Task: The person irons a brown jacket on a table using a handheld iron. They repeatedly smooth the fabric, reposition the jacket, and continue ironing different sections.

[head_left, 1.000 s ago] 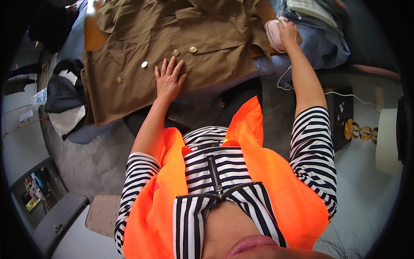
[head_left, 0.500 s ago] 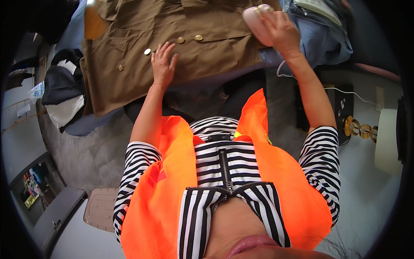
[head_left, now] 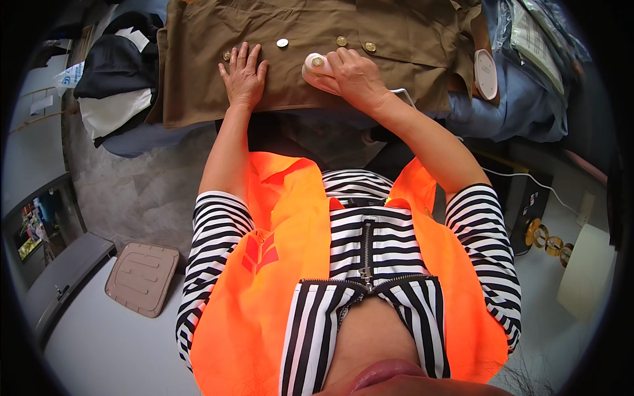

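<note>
A brown garment [head_left: 310, 92] with gold buttons [head_left: 341, 41] lies spread out in front of me, its front edge hanging toward my lap. My left hand [head_left: 243, 76] rests flat on it with fingers stretched, beside a button on the left. My right hand [head_left: 360, 78] is wrapped round a small pink-and-white handheld iron [head_left: 319, 74], which sits on the cloth near the lower edge. The iron's underside is hidden. From behind my right wrist runs its white cord [head_left: 404, 96].
A pale oval stand [head_left: 485, 74] sits at the garment's right end. Beyond it are light blue cloth [head_left: 538, 122] and plastic-wrapped packs [head_left: 535, 46]. Dark and white clothes [head_left: 115, 72] are heaped at the left. Another white cable [head_left: 522, 174] runs toward the wall at right.
The iron in my right hand has moved left, from the garment's right end to its middle, uncovering the oval stand. My left hand has shifted left along the cloth. The view has shifted too.
</note>
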Demonstrator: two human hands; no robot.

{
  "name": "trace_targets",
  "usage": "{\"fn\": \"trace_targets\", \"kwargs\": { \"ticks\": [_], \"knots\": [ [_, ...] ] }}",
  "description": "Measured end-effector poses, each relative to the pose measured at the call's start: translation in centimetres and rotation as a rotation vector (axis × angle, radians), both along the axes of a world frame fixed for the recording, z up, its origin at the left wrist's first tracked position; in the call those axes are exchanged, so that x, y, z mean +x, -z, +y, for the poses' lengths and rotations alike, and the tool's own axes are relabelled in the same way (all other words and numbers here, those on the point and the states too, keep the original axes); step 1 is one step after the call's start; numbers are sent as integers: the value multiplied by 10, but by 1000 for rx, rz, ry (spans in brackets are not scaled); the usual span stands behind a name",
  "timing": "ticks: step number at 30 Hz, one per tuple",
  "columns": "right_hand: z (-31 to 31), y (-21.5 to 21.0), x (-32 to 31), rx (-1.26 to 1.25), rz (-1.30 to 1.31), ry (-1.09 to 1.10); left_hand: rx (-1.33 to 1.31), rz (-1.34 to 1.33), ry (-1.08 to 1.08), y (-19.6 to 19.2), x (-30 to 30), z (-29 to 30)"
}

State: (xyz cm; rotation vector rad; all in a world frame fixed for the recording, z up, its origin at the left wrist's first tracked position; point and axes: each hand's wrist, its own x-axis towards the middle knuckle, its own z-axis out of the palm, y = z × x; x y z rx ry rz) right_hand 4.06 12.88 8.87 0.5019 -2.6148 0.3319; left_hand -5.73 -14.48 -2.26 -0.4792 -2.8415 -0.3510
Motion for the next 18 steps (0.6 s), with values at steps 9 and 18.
{"fn": "trace_targets", "kwargs": {
  "ticks": [9,18],
  "knots": [
    [33,-7,17,-16,-117,74,2,30,3,-2,1,1],
    [85,-6,31,56,-162,189,-9,36,4,-1,0,0]
  ]
}}
